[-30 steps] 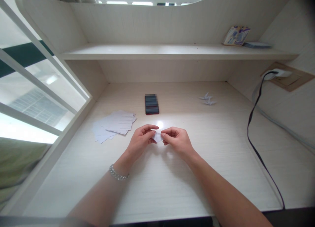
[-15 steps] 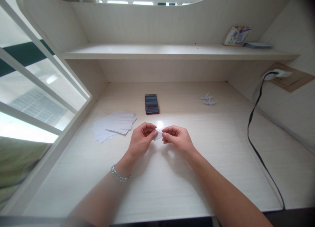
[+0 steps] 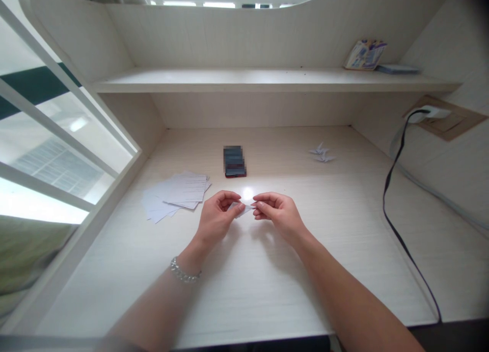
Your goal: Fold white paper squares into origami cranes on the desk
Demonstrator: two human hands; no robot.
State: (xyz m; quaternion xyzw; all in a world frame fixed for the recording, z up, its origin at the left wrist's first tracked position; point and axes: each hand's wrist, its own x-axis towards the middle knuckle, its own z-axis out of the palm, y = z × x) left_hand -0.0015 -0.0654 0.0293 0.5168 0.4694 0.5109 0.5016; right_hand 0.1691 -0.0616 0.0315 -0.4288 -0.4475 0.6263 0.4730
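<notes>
Between my hands is a small folded piece of white paper [image 3: 241,211], just above the desk. My left hand [image 3: 219,212] pinches it between thumb and fingers, which cover part of it. My right hand [image 3: 275,208] has its thumb and fingertips closed on the paper's narrow right tip. To the left of my left hand lies a spread stack of white paper sheets [image 3: 185,189]. A dark phone [image 3: 235,161] with a pixelated screen rests beyond my hands. Farther right sit folded white paper cranes [image 3: 321,152], close together.
A shelf [image 3: 229,79] runs across the back, carrying a small printed box [image 3: 365,54] and a flat item [image 3: 397,69] at its right. From a wall socket [image 3: 445,117], a black cable [image 3: 389,179] hangs along the desk's right side. White bars [image 3: 46,115] border the left.
My right hand has turned slightly and its fingers have shifted to the paper's tip. More of the paper now shows by my left hand. The camera view has shifted a little.
</notes>
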